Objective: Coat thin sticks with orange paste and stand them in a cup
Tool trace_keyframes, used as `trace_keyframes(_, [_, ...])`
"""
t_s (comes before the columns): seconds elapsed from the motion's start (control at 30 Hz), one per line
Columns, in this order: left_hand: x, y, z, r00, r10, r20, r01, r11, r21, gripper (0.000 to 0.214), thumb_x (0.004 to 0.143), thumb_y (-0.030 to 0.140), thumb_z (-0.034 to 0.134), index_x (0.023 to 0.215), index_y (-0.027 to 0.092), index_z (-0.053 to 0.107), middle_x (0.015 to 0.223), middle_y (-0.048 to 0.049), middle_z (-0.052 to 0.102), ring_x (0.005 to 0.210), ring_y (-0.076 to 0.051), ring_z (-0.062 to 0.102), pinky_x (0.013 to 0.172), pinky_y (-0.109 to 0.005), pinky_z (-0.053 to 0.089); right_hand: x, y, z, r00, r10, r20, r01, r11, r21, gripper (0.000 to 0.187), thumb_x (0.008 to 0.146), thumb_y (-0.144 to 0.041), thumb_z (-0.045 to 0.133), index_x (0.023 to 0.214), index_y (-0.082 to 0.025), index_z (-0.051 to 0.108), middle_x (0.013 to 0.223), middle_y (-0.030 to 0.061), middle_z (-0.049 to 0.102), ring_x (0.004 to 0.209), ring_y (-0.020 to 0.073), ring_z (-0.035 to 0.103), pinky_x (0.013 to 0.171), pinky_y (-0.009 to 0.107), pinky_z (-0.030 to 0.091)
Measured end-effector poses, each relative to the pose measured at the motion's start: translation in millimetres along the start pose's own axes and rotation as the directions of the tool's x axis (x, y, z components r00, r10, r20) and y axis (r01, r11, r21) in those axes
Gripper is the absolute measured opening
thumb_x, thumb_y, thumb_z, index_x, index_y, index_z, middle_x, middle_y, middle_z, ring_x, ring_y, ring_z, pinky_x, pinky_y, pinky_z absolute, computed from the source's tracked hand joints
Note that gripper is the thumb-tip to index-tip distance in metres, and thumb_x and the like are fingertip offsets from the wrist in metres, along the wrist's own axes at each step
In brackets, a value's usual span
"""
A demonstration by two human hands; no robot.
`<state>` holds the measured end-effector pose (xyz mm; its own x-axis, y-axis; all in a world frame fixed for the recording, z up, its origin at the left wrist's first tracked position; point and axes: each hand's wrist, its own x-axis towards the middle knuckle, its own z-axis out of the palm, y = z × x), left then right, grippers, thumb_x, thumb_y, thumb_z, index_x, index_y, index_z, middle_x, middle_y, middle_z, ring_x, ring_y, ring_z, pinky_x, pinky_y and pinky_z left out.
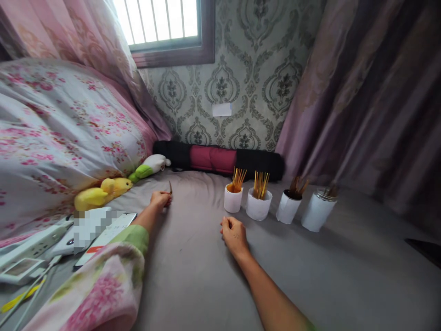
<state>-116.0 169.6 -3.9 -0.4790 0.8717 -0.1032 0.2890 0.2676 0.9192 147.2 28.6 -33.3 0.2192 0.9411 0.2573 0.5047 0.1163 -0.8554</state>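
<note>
My left hand [161, 200] is closed around some thin brown sticks [170, 187], whose tips poke up past the fingers. How many it holds I cannot tell. My right hand [234, 233] is closed above the grey sheet, in front of the containers; its fingers hide whatever may be inside. Nearest to it stands a white-wrapped cup [233, 201] with thin yellowish sticks [238, 179]. Right of that are a wider white tub [258, 209] with similar sticks [262, 184], a dark-mouthed white cup [288, 209] with browner sticks [299, 187], and a taller white-wrapped jar [317, 214] with a few sticks.
Behind lies a black and red roll [213, 158] along the wall. At left are a yellow plush toy [103, 193], a green and white plush [149, 166], a phone [106, 234] and a power strip [37, 241] with cables. A dark flat object [425, 250] lies far right.
</note>
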Motion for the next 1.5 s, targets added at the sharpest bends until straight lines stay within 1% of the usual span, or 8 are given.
trace_keyframes(0.13, [-7, 3, 6.2, 0.998, -0.06, 0.024, 0.063, 0.984, -0.166, 0.013, 0.065, 0.002, 0.054, 0.07, 0.013, 0.049, 0.05, 0.0018, 0.051, 0.042, -0.008, 0.049, 0.041, -0.017, 0.042, 1, 0, 1, 1.0, 0.009, 0.004, -0.009, 1.0, 0.016, 0.035, 0.084, -0.037, 0.038, 0.067, -0.017, 0.06, 0.056, 0.0034, 0.062, 0.044, 0.0114, 0.052, 0.043, 0.02, 0.034])
trace_keyframes(0.27, [-17, 4, 10.0, 0.995, -0.076, 0.058, 0.09, 0.95, -0.298, 0.014, 0.066, -0.001, 0.053, 0.071, 0.012, 0.049, 0.052, 0.0009, 0.052, 0.042, -0.007, 0.049, 0.041, -0.016, 0.042, 1, 1, 1, 1.0, 0.007, 0.001, -0.007, 1.0, 0.016, 0.035, 0.084, -0.038, 0.038, 0.067, -0.017, 0.06, 0.057, 0.0039, 0.062, 0.044, 0.0118, 0.052, 0.043, 0.02, 0.034])
trace_keyframes(0.4, [-30, 4, 12.5, 0.992, -0.077, 0.096, 0.109, 0.911, -0.397, 0.014, 0.067, -0.002, 0.052, 0.072, 0.011, 0.049, 0.055, -0.0009, 0.055, 0.043, -0.006, 0.05, 0.043, -0.016, 0.043, 1, 1, 1, 1.0, 0.008, -0.004, -0.008, 1.0, 0.01, 0.034, 0.084, -0.037, 0.038, 0.067, -0.017, 0.06, 0.057, 0.0042, 0.062, 0.044, 0.0118, 0.052, 0.042, 0.02, 0.033])
trace_keyframes(0.57, [-47, 3, 13.0, 0.986, -0.074, 0.152, 0.139, 0.866, -0.481, 0.014, 0.067, -0.002, 0.052, 0.074, 0.01, 0.051, 0.057, -0.0012, 0.055, 0.045, -0.007, 0.052, 0.043, -0.016, 0.043, 1, 0, 0, 1.0, 0.005, -0.001, -0.005, 1.0, 0.018, 0.034, 0.084, -0.037, 0.038, 0.066, -0.017, 0.06, 0.057, 0.0045, 0.062, 0.044, 0.0115, 0.052, 0.041, 0.02, 0.033])
trace_keyframes(0.97, [-92, 0, 16.8, 0.953, -0.004, 0.303, 0.19, 0.788, -0.586, 0.017, 0.066, -0.001, 0.053, 0.078, 0.008, 0.061, 0.06, -0.0016, 0.056, 0.047, -0.006, 0.052, 0.045, -0.015, 0.044, 0, 0, -1, 1.0, -0.001, -0.003, 0.001, 1.0, 0.015, 0.035, 0.084, -0.036, 0.038, 0.068, -0.015, 0.062, 0.056, 0.0047, 0.062, 0.045, 0.012, 0.053, 0.043, 0.02, 0.034])
trace_keyframes(1.27, [-128, -4, 24.5, 0.937, 0.03, 0.349, 0.208, 0.756, -0.621, 0.018, 0.067, 0.001, 0.056, 0.081, 0.009, 0.063, 0.064, -0.0024, 0.058, 0.049, -0.006, 0.053, 0.045, -0.015, 0.044, 0, 1, -1, 1.0, 0.01, 0.003, -0.01, 0.999, 0.053, 0.037, 0.083, -0.039, 0.038, 0.068, -0.015, 0.061, 0.054, 0.0037, 0.061, 0.047, 0.0118, 0.054, 0.044, 0.02, 0.037])
trace_keyframes(1.4, [-144, -6, 27.5, 0.923, 0.055, 0.38, 0.217, 0.741, -0.635, 0.021, 0.065, 0.001, 0.059, 0.084, 0.009, 0.063, 0.07, -0.0045, 0.061, 0.052, -0.006, 0.055, 0.047, -0.016, 0.044, -1, -3, -4, 0.999, 0.028, 0.016, -0.03, 0.996, 0.084, 0.037, 0.082, -0.041, 0.038, 0.069, -0.014, 0.061, 0.054, 0.0034, 0.061, 0.045, 0.0112, 0.053, 0.043, 0.02, 0.037])
trace_keyframes(1.5, [-158, -5, 28.4, 0.909, 0.069, 0.411, 0.225, 0.75, -0.622, 0.019, 0.067, 0.005, 0.06, 0.085, 0.01, 0.063, 0.076, -0.0072, 0.064, 0.056, -0.007, 0.056, 0.05, -0.017, 0.045, -2, -6, -6, 0.998, 0.044, 0.035, -0.048, 0.992, 0.119, 0.037, 0.082, -0.042, 0.038, 0.069, -0.014, 0.06, 0.054, 0.0029, 0.06, 0.042, 0.0104, 0.051, 0.041, 0.02, 0.037])
